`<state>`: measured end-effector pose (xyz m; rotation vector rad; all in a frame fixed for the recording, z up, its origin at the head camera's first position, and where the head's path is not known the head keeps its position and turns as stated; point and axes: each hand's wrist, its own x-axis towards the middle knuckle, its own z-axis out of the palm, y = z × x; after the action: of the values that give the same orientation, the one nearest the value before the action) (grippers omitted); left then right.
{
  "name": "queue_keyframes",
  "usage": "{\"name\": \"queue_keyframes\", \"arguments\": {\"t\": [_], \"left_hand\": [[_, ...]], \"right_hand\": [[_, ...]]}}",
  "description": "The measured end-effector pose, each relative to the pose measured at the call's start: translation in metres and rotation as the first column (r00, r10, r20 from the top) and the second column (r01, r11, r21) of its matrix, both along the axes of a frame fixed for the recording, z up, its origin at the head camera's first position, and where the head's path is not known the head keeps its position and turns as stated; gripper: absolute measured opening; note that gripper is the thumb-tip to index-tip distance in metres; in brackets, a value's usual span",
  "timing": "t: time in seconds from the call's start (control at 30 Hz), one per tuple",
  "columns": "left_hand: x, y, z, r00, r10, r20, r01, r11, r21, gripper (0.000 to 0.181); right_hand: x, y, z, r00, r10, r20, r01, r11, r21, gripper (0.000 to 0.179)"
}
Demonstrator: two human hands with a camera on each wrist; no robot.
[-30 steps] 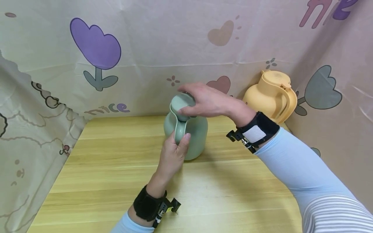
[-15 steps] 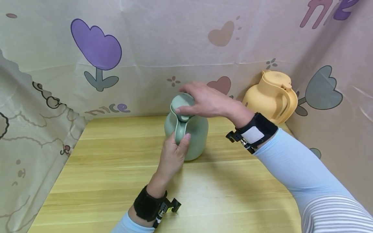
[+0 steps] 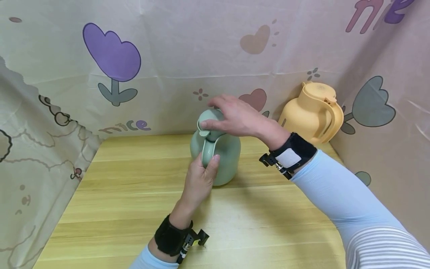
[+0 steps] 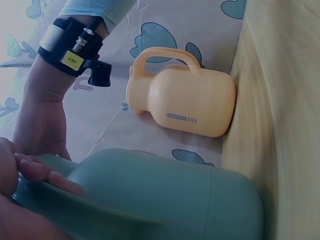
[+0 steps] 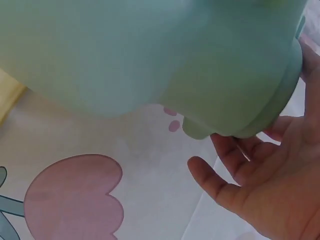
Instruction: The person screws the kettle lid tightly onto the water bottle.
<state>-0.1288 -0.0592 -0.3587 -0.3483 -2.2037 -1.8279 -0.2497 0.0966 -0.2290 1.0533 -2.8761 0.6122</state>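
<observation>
A sage-green thermos jug [image 3: 230,161] stands upright on the wooden table, its handle [image 3: 208,152] toward me. My left hand [image 3: 196,181] grips that handle, thumb along its right side. Over the top, my right hand [image 3: 240,117] holds the round green lid [image 3: 209,115], with the thumb across its near side and the fingers at the far rim. A small lid tab [image 3: 203,133] sticks out just left of the handle's top. In the right wrist view the fingers [image 5: 235,155] curl against the lid's edge, beside the jug's spout [image 5: 195,129].
A yellow thermos jug [image 3: 295,117] with its lid on stands at the back right, near the right forearm. Printed cloth [image 3: 188,45] hangs behind and along both sides of the wooden tabletop [image 3: 134,186]. Each wrist wears a black strap with a small camera.
The lid has turned clockwise seen from above: its tab has come out from under the right thumb and moved left past the handle. The left hand and the jug stay put.
</observation>
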Motion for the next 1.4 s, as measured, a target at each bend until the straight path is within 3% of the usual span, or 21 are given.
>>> {"name": "queue_keyframes", "arguments": {"t": [0.2,0.37,0.73,1.0,1.13,1.4], "left_hand": [[0.000,0.000,-0.001,1.000,0.005,0.006,-0.005,1.000,0.003,0.021],[0.000,0.000,-0.001,1.000,0.008,0.007,-0.008,1.000,0.000,0.021],[0.001,0.000,-0.001,1.000,0.011,0.008,-0.011,1.000,-0.008,0.020],[0.000,-0.001,-0.001,1.000,0.011,-0.007,-0.011,1.000,-0.021,0.025],[0.000,-0.001,-0.001,1.000,0.012,-0.011,-0.012,1.000,-0.020,0.026],[0.000,-0.001,-0.001,1.000,0.011,-0.020,-0.012,1.000,-0.024,0.026]], "right_hand": [[-0.002,0.012,-0.001,0.988,0.129,0.082,-0.124,0.990,-0.063,0.068],[-0.001,0.019,0.001,0.978,0.159,0.137,-0.149,0.985,-0.086,0.068],[0.000,0.013,-0.009,0.999,0.028,0.027,-0.026,0.998,-0.052,0.083],[0.003,0.016,-0.006,0.989,0.136,0.054,-0.133,0.989,-0.063,0.075],[0.003,0.016,-0.005,0.989,0.137,0.056,-0.133,0.989,-0.064,0.073],[0.003,0.012,-0.014,1.000,0.007,0.015,-0.007,0.999,-0.037,0.086]]}}
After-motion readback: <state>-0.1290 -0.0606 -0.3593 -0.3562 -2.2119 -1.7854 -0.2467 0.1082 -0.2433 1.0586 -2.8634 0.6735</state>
